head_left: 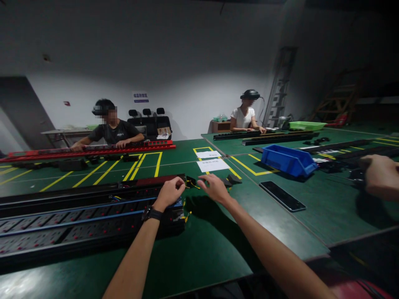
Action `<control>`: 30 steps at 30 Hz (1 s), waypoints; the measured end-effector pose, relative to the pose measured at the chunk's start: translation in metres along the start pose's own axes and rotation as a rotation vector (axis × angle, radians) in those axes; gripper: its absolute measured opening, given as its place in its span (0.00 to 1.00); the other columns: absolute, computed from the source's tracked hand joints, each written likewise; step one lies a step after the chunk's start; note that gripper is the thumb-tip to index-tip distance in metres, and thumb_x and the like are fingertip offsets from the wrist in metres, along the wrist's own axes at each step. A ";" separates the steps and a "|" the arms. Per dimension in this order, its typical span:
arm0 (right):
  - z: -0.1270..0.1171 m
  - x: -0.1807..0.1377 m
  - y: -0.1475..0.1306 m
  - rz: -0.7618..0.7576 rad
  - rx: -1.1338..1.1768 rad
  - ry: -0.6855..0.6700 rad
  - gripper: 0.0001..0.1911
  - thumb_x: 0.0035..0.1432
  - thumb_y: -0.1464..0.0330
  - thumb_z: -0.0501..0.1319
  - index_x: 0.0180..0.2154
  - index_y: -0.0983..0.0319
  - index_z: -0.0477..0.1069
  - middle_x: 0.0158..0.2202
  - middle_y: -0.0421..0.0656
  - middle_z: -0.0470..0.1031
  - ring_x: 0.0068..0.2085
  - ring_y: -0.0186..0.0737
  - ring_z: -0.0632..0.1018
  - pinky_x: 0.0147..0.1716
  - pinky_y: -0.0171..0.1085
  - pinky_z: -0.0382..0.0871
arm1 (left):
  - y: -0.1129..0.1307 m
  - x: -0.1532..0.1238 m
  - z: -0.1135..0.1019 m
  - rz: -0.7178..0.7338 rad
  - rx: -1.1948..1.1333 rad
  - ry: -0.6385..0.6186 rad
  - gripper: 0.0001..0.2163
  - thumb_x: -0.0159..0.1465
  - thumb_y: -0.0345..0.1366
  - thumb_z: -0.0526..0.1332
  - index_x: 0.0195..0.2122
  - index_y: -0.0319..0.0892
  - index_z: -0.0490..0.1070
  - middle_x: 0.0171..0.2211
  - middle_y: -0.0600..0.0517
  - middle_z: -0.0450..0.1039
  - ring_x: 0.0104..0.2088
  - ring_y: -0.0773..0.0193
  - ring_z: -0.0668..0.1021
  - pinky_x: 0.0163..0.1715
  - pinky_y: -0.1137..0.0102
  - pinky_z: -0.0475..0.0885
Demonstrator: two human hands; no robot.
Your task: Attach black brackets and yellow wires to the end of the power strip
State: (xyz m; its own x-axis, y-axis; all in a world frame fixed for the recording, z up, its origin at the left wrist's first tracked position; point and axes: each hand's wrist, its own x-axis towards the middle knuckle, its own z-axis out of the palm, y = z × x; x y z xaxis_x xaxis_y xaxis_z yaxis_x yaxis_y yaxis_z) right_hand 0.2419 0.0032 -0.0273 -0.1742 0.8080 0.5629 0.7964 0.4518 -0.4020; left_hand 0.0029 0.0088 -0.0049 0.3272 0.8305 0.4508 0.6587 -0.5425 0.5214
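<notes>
My left hand (170, 192) is closed, its fingertips pinched together at the right end of a long black rail assembly (102, 222); whatever it may hold is hidden. My right hand (214, 187) is just right of that end, fingers bent and drawn together. Between the two hands is a small black part (192, 182) with a yellow edge or wire; I cannot tell which hand touches it. Blue strips and red dots run along the assembly. Short yellow wires (187, 216) stick out of its end. Behind my right hand lie small dark pieces (232, 180).
A phone (282, 196) and a blue bin (288, 160) are to the right. White paper sheets (213, 165) lie ahead. One co-worker (114, 131) handles a red rail (158, 144); another person (246, 116) sits farther back. Someone else's hand (382, 176) reaches in at far right.
</notes>
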 end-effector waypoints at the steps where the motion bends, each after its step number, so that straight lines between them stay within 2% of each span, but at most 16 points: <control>1: 0.007 -0.002 -0.015 -0.058 0.000 -0.026 0.17 0.68 0.58 0.59 0.50 0.59 0.79 0.45 0.47 0.81 0.48 0.43 0.77 0.48 0.36 0.68 | 0.001 -0.001 0.000 0.012 0.002 -0.011 0.08 0.65 0.39 0.59 0.35 0.43 0.75 0.33 0.51 0.81 0.33 0.63 0.79 0.34 0.71 0.70; 4: 0.021 -0.007 -0.043 -0.125 -0.037 -0.101 0.12 0.68 0.65 0.60 0.47 0.58 0.80 0.42 0.45 0.82 0.46 0.42 0.78 0.46 0.35 0.68 | 0.003 -0.002 -0.001 0.023 0.006 -0.040 0.09 0.65 0.40 0.60 0.34 0.43 0.76 0.32 0.52 0.81 0.32 0.63 0.79 0.34 0.71 0.69; 6: 0.023 -0.008 -0.046 -0.102 -0.076 -0.151 0.11 0.68 0.68 0.59 0.45 0.58 0.81 0.41 0.45 0.83 0.44 0.41 0.78 0.44 0.34 0.67 | 0.003 -0.002 -0.001 0.025 0.000 -0.068 0.10 0.66 0.41 0.59 0.35 0.43 0.77 0.33 0.51 0.81 0.32 0.63 0.79 0.34 0.71 0.69; 9: 0.017 -0.007 -0.032 0.070 -0.216 -0.233 0.11 0.67 0.68 0.59 0.41 0.58 0.82 0.37 0.47 0.82 0.42 0.43 0.79 0.40 0.35 0.67 | 0.004 -0.002 -0.002 -0.005 0.000 -0.091 0.14 0.69 0.45 0.56 0.37 0.43 0.77 0.33 0.51 0.81 0.32 0.62 0.79 0.35 0.70 0.69; 11: 0.011 -0.005 -0.018 0.208 -0.338 -0.240 0.13 0.67 0.67 0.58 0.39 0.60 0.82 0.36 0.50 0.81 0.42 0.47 0.78 0.39 0.37 0.67 | 0.004 -0.001 -0.003 -0.035 0.026 -0.067 0.16 0.71 0.46 0.53 0.37 0.44 0.77 0.32 0.51 0.81 0.32 0.62 0.79 0.36 0.70 0.69; 13: 0.009 -0.004 -0.009 0.246 -0.408 -0.173 0.14 0.67 0.65 0.58 0.45 0.61 0.81 0.40 0.52 0.80 0.45 0.50 0.77 0.42 0.39 0.67 | 0.004 -0.001 -0.004 -0.061 0.073 -0.023 0.15 0.71 0.44 0.53 0.37 0.44 0.76 0.33 0.50 0.80 0.34 0.61 0.80 0.37 0.69 0.68; 16: 0.016 -0.002 -0.006 0.126 -0.365 -0.087 0.20 0.68 0.65 0.58 0.59 0.59 0.74 0.51 0.52 0.77 0.52 0.49 0.73 0.49 0.40 0.66 | 0.004 0.000 -0.005 -0.093 0.145 0.013 0.12 0.70 0.41 0.54 0.36 0.44 0.75 0.36 0.49 0.80 0.37 0.60 0.80 0.39 0.69 0.68; 18: 0.025 0.002 -0.011 0.049 -0.288 -0.111 0.21 0.69 0.64 0.57 0.61 0.56 0.71 0.57 0.49 0.74 0.55 0.48 0.72 0.53 0.40 0.65 | 0.004 -0.001 -0.005 -0.107 0.174 0.008 0.11 0.70 0.40 0.54 0.36 0.45 0.75 0.36 0.49 0.80 0.38 0.59 0.80 0.39 0.69 0.68; 20: 0.034 0.007 -0.015 0.021 -0.227 -0.167 0.19 0.71 0.64 0.53 0.58 0.55 0.74 0.59 0.47 0.74 0.57 0.46 0.71 0.54 0.40 0.63 | 0.005 -0.002 -0.005 -0.111 0.194 0.002 0.11 0.70 0.39 0.54 0.36 0.45 0.74 0.36 0.49 0.80 0.39 0.60 0.80 0.40 0.70 0.68; 23: 0.039 0.016 -0.017 0.030 -0.219 -0.226 0.19 0.73 0.67 0.48 0.51 0.58 0.78 0.54 0.47 0.78 0.54 0.44 0.74 0.52 0.39 0.63 | 0.007 -0.004 -0.006 -0.118 0.219 -0.009 0.11 0.70 0.39 0.54 0.36 0.45 0.74 0.36 0.49 0.80 0.38 0.60 0.80 0.39 0.70 0.68; 26: 0.036 0.023 -0.011 0.056 -0.313 -0.199 0.19 0.73 0.70 0.48 0.45 0.62 0.79 0.48 0.50 0.80 0.50 0.47 0.75 0.48 0.40 0.63 | 0.009 -0.005 -0.006 -0.121 0.228 -0.026 0.11 0.70 0.39 0.54 0.36 0.45 0.75 0.37 0.48 0.80 0.39 0.59 0.80 0.39 0.70 0.68; 30: 0.033 0.023 -0.002 0.146 -0.472 -0.186 0.19 0.70 0.73 0.50 0.40 0.66 0.80 0.45 0.57 0.80 0.50 0.53 0.74 0.47 0.45 0.62 | 0.011 -0.005 -0.007 -0.148 0.206 -0.033 0.10 0.69 0.39 0.55 0.37 0.45 0.76 0.37 0.48 0.81 0.40 0.58 0.80 0.40 0.70 0.69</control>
State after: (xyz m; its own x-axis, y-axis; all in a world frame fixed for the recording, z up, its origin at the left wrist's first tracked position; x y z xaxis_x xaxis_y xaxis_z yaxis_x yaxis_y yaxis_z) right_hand 0.2170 0.0333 -0.0368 -0.1077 0.9225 0.3706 0.9868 0.1447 -0.0733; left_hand 0.0035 -0.0024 0.0038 0.2367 0.9046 0.3546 0.8240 -0.3803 0.4201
